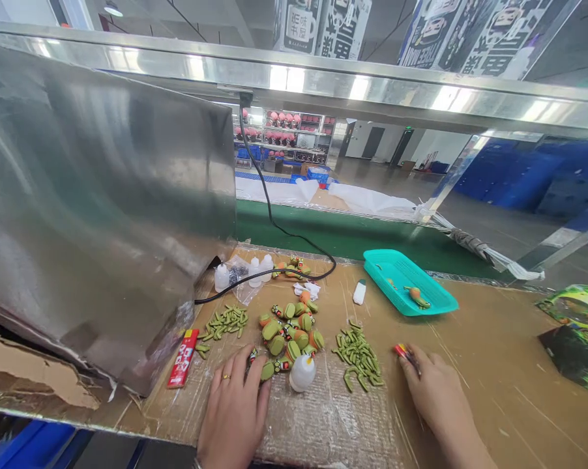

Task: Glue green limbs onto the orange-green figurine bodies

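My left hand (235, 407), a ring on one finger, lies on the cardboard work surface with its fingertips at a small green and orange toy piece (267, 371), at the near edge of a pile of such pieces (291, 329). Its fingers are loosely curled. A small white squeeze bottle (302, 372) stands just right of that hand. My right hand (433, 384) rests on the cardboard to the right, with a small red and dark object (405, 352) pinched at its fingertips. Several thin green strips (358, 357) lie between the two hands.
A second heap of green strips (224, 322) and a red packet (183, 357) lie at the left. A teal tray (406, 282) holds one toy piece. White bottles (255, 270), a black cable (274, 225) and a large steel panel (93, 215) stand behind.
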A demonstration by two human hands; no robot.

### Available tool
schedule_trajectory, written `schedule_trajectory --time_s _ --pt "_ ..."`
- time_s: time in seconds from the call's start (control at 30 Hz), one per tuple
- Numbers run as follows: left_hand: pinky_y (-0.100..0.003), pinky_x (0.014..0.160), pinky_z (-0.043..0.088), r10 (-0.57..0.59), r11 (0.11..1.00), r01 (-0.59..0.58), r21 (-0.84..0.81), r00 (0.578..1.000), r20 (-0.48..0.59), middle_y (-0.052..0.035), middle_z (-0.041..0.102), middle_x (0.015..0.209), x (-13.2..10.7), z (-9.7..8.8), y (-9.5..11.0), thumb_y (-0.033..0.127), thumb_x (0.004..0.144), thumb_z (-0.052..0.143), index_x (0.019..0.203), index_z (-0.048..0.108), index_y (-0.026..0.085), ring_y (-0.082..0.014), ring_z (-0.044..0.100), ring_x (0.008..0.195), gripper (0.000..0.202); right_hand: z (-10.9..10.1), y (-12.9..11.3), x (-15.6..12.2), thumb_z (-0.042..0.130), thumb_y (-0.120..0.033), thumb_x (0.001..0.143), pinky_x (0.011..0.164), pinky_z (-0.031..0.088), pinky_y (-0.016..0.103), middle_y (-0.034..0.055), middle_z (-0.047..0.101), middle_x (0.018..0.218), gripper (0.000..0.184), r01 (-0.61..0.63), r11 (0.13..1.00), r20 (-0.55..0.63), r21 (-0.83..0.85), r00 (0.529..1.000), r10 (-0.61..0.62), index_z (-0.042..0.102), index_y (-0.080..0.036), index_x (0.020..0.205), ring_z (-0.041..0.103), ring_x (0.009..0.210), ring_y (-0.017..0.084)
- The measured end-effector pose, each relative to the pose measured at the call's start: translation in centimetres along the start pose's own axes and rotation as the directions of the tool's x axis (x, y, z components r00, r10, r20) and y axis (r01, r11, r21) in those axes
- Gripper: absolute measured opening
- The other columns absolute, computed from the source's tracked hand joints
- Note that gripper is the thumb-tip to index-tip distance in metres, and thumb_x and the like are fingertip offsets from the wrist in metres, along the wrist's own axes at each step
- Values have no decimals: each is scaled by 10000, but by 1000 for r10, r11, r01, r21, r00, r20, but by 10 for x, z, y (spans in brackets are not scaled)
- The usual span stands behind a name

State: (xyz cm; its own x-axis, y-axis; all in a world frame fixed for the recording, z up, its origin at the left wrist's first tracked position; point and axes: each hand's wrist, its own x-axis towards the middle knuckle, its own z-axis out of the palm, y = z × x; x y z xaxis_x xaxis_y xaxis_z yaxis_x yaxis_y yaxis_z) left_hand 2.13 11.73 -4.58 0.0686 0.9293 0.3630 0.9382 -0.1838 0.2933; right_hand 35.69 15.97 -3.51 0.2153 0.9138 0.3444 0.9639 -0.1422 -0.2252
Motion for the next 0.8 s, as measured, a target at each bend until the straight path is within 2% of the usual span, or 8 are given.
schedule_trajectory --time_s 0.07,0.13,0.23,0.33,0.5,0.6,0.7,0.8 --pt "-484 905 406 -4 1000 4 7 1000 -14 -109 576 1217 0 1 1 113 835 469 1137 557 228 -286 517 1099 335 2 -4 -2 300 -345 838 849 419 556 261 625 983 469 17 1000 -70 -1 997 -17 626 -40 982 575 944 378" --pt "-479 902 410 2 1000 -1 8 1000 -14 -101 581 1215 0 0 1 120 833 473 1132 562 237 -281 523 1091 333 4 -17 -3 290 -358 878 919 414 510 215 620 1082 465 94 995 -69 35 993 -92 610 -65 1046 556 1035 332" --pt "-482 887 424 9 1000 -9 -2 1000 3 -109 587 1217 1 -1 -1 153 850 459 1129 570 233 -287 533 1086 311 13 -42 -2 314 -384 915 1013 384 417 109 544 1286 451 262 958 36 118 963 -268 553 -134 1204 467 1212 239" --pt "-494 892 428 0 1000 0 -17 1000 22 -119 590 1223 2 -4 -1 178 865 441 1138 575 225 -293 537 1090 308 27 -59 5 342 -402 922 1058 327 440 95 396 1413 490 333 927 130 170 925 -356 459 -142 1320 319 1318 241" --pt "-477 926 424 -49 998 51 -44 998 44 -90 592 1246 2 -11 4 223 871 446 1143 579 254 -278 522 1131 304 44 -63 14 317 -434 897 1037 303 550 170 417 1374 572 318 917 196 240 910 -367 506 -46 1271 326 1298 325" --pt "-472 954 415 -80 994 83 -65 996 47 -75 591 1258 2 -14 6 240 871 451 1140 579 268 -271 515 1148 299 46 -61 11 328 -462 865 1027 310 569 165 457 1343 597 317 903 190 291 905 -380 547 -47 1233 349 1283 341" --pt "-494 966 409 -95 990 99 -99 994 48 -87 589 1264 2 -15 6 244 874 445 1167 564 260 -282 507 1161 316 37 -65 -3 320 -510 848 1037 285 587 160 484 1329 629 315 892 148 324 914 -377 565 -56 1208 344 1289 347" --pt "-515 979 400 -85 985 91 -144 995 50 -93 570 1288 0 -17 7 249 868 460 1192 538 267 -286 495 1178 334 18 -84 -30 279 -505 895 1026 344 516 140 510 1314 566 256 885 42 388 955 -295 530 -114 1217 415 1249 298"
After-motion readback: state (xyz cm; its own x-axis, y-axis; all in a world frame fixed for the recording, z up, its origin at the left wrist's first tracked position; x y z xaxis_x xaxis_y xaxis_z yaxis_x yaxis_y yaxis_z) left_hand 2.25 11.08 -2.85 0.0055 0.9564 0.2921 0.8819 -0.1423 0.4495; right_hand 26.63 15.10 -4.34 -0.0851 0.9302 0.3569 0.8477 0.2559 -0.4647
